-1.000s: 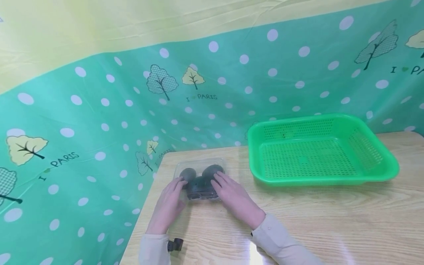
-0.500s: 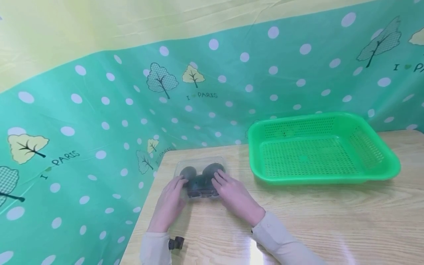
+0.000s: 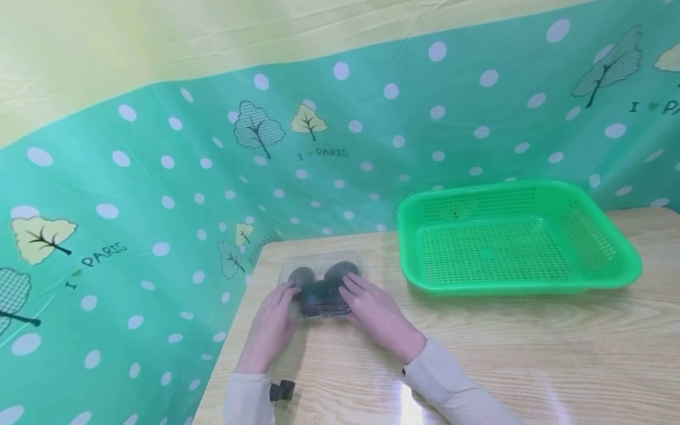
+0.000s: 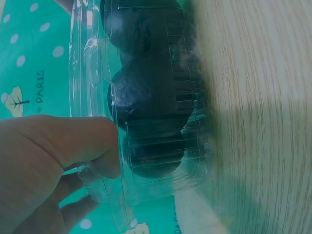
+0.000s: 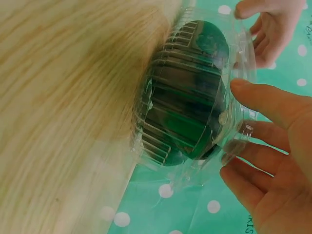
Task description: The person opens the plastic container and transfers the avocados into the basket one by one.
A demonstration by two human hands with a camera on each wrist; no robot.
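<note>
A clear plastic clamshell box [image 3: 321,310] sits on the table, with several dark, rounded fruits [image 4: 146,92] inside that look like avocados. My left hand [image 3: 270,330] grips the box's left side; in the left wrist view, its thumb lies on the clear rim with the fingers behind it. At the right side, my right hand [image 3: 379,316] holds the rim between thumb and fingers, as the right wrist view shows. Ribbed plastic walls [image 5: 168,80] face the table's near side. Whether the lid is fully fastened, I cannot tell.
A green perforated basket [image 3: 489,289] stands to the right of the box on the wooden table [image 3: 504,360]. Behind runs a teal dotted cloth [image 3: 329,195], which also hangs at the left. A small black device [image 3: 283,390] shows by the left cuff.
Both hands stay at the box with almost no movement. The right fingers have shifted very slightly along its edge.
</note>
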